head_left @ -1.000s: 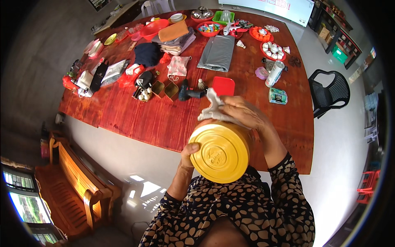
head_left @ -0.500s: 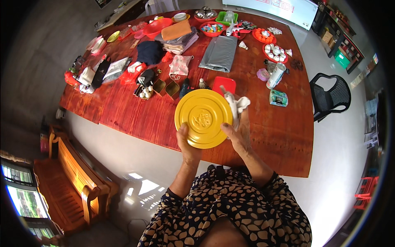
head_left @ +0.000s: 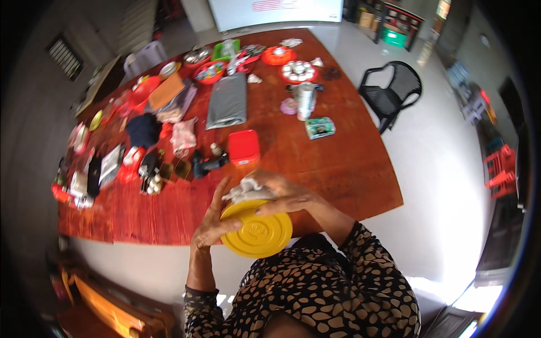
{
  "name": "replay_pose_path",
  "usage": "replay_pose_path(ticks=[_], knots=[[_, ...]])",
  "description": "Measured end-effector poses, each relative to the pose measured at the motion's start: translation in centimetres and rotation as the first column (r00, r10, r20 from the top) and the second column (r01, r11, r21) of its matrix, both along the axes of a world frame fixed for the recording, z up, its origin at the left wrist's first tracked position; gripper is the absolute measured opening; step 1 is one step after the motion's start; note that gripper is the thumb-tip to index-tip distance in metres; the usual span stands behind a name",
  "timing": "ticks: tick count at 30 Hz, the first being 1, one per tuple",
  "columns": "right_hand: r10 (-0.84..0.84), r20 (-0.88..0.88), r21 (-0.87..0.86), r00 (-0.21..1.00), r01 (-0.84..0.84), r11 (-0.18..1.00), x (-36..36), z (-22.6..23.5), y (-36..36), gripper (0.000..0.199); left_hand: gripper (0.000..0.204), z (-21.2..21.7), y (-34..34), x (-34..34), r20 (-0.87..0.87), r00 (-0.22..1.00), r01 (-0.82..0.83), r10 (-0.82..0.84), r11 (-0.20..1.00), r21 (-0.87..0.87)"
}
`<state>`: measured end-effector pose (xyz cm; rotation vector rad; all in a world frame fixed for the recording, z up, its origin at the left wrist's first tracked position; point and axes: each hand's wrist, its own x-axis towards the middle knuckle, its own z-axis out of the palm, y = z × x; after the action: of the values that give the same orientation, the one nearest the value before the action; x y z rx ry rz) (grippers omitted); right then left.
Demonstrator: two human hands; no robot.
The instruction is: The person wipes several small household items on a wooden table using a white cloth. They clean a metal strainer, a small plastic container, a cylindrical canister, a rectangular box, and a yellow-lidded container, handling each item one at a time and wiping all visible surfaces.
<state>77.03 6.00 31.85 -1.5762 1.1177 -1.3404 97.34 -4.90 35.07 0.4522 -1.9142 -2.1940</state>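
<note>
A round yellow lid with raised rings and an embossed centre is held in front of my body, over the table's near edge. My left hand grips its left side, the thumb on the face and the fingers reaching up beyond the rim. My right hand is closed on a crumpled white cloth at the lid's far edge, its thumb lying on the lid. The lid's underside is hidden. Beyond my hands lies a flat red box, with a dark, blurred tool-like object to its left.
The red wooden table bears a folded grey sheet, a white canister, a green packet, a dark cap and red bowls of small items. A black chair stands right; a wooden bench lower left.
The lid has come down toward my body and tilted. My right hand with the cloth has shifted to its far edge; my left fingers have spread upward. The view has swung right.
</note>
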Motion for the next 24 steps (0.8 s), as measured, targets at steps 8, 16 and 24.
replay_pose_path(ticks=[8,16,24], knots=[[-0.261,-0.110,0.044,0.959,0.267,0.963,-1.5,2.0,5.3,0.042,0.076,-4.9,3.7,-4.2,-0.081,0.993,-0.059,0.085,0.958,0.279],[-0.580,0.237,-0.019,0.779,0.601,0.799,-0.8,2.3,13.4,0.033,0.061,-5.6,7.4,-8.5,-0.170,0.982,0.029,0.082,0.825,0.565],[-0.837,0.126,-0.261,0.533,0.832,0.490,1.6,0.1,15.9,0.039,0.053,-4.6,10.9,-10.4,-0.133,0.973,-0.044,0.191,0.713,0.700]])
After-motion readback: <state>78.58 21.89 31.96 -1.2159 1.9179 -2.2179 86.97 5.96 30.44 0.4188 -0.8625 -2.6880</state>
